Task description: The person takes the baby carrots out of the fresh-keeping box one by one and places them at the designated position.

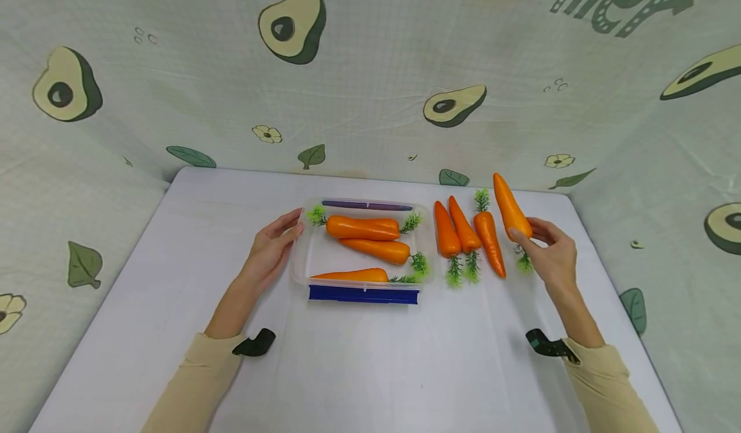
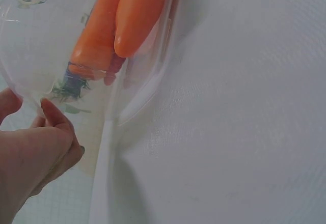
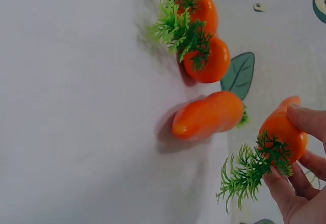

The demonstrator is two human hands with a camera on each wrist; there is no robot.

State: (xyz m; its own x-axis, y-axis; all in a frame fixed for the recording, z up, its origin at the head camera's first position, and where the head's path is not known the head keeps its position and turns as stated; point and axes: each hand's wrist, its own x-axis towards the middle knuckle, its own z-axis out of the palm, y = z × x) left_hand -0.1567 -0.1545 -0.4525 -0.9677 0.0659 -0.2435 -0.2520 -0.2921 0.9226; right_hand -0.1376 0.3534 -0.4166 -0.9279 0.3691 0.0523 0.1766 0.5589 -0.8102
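Observation:
A toy carrot with green plastic leaves is raised in my right hand, pinched between thumb and fingers near its leafy end; its tip points up and away. My left hand holds the left side of a clear plastic food container, thumb and fingers at its rim. Inside the container lie several toy carrots, some with leaves to the right and one with leaves to the left. Close beside my right hand, another toy carrot lies on the table with its leaves pointing away.
Between the container and my right hand, two more toy carrots lie with their leaves toward me. Blue locking flaps hang on the container's near and far sides. The white table meets an avocado-print cloth behind.

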